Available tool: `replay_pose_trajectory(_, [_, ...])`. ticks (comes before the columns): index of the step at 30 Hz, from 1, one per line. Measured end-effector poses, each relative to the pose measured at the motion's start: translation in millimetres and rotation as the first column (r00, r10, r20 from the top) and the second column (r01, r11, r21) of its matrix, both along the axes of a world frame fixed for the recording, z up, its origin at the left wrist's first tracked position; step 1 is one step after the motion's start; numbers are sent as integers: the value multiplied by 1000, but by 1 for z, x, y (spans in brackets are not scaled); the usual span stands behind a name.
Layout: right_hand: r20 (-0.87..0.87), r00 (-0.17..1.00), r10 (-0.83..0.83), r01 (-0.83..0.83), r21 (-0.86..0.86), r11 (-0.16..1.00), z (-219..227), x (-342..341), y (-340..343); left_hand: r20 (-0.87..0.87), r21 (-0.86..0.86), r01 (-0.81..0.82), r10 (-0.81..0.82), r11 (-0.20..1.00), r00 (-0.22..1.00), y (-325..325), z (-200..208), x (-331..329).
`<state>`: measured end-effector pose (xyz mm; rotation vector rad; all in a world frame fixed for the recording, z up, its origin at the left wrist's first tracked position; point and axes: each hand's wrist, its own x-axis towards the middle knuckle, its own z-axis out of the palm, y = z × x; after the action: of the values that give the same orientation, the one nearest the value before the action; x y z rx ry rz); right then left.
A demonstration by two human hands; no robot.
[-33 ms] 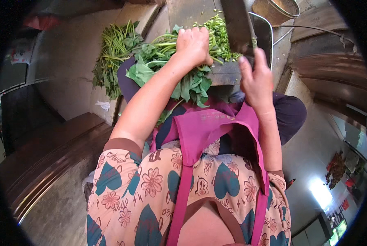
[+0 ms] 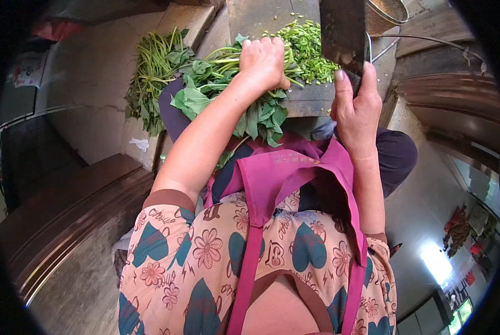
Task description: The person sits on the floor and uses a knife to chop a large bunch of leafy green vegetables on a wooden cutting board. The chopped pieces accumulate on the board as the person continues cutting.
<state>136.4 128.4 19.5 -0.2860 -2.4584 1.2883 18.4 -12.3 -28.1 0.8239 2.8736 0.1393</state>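
Observation:
My left hand [image 2: 263,63] is closed around a bunch of leafy green stems [image 2: 222,58], pressing it down on a dark wooden board [image 2: 306,101]. Broad leaves [image 2: 261,120] of the bunch hang over the board's near edge. Just right of that hand lies a heap of finely chopped green stems [image 2: 308,50]. My right hand [image 2: 357,111] grips a cleaver [image 2: 342,33] with a broad dark blade, raised to the right of the chopped heap. The blade hides part of the heap's right side and the board there.
Another pile of leafy stems [image 2: 155,67] lies at the left. A bucket [image 2: 387,14] stands at the far right, with a dark thin rod or cable [image 2: 429,38] near it. White crumpled paper [image 2: 140,144] lies at the left. A magenta apron [image 2: 283,173] covers my lap.
The cleaver has moved right, away from the bunch, uncovering more of the chopped stems. My right hand has shifted slightly right; my left hand stays in place on the stems.

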Motion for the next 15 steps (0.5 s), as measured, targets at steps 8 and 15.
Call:
replay_pose_trajectory(8, [340,930,139,-226,232,946,-51,-24,-6,44,-1,-14,14,1000,999,3,0,-3])
replay_pose_trajectory(15, [327,939,107,-197,257,946,-54,-16,-6,-228,79,-105,120,991,966,-16,-13,20])
